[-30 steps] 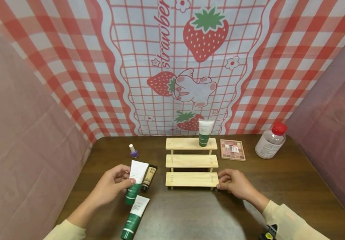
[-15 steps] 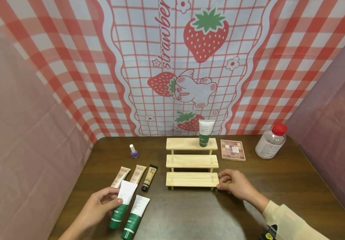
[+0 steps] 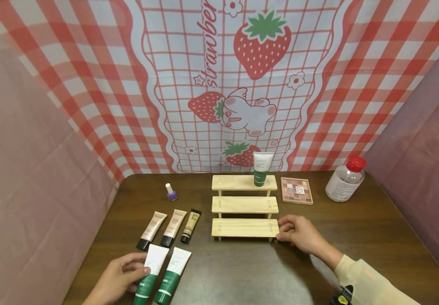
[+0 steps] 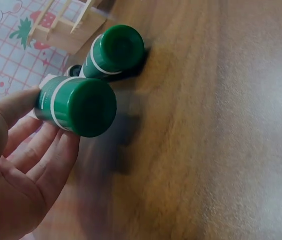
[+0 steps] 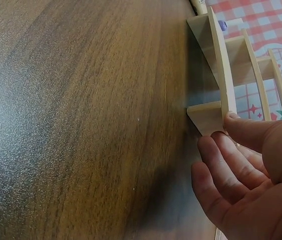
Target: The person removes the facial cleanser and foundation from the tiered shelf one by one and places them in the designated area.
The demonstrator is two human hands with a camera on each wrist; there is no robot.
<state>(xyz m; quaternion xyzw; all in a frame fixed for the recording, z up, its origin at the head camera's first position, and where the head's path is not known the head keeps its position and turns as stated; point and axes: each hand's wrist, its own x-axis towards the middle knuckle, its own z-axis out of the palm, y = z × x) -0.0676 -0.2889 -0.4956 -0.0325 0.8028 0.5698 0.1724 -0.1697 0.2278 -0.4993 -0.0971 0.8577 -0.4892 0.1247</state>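
Observation:
My left hand (image 3: 118,275) grips a white-and-green squeeze tube (image 3: 151,271) between thumb and fingers, cap end toward me. In the left wrist view its green cap (image 4: 92,107) hangs close over the table, a shadow beneath. Just to its right lies a matching squeeze tube (image 3: 173,275). My right hand (image 3: 299,233) holds the right end of the lowest step of a three-step wooden display rack (image 3: 244,228). In the right wrist view the thumb (image 5: 245,130) presses the step's edge, fingers curled below it. A third such tube (image 3: 261,169) stands cap down on the top step.
Two beige BB cream tubes (image 3: 173,226) and a gold tube with a black cap (image 3: 190,226) lie beyond my left hand. Behind them stands purple nail polish (image 3: 171,195). Right of the rack are an eyeshadow palette (image 3: 297,190) and a red-capped bottle (image 3: 345,180).
My left hand has carried its tube toward me and slightly left, beside the lying matching tube, uncovering the two BB cream tubes. My right hand stays at the rack.

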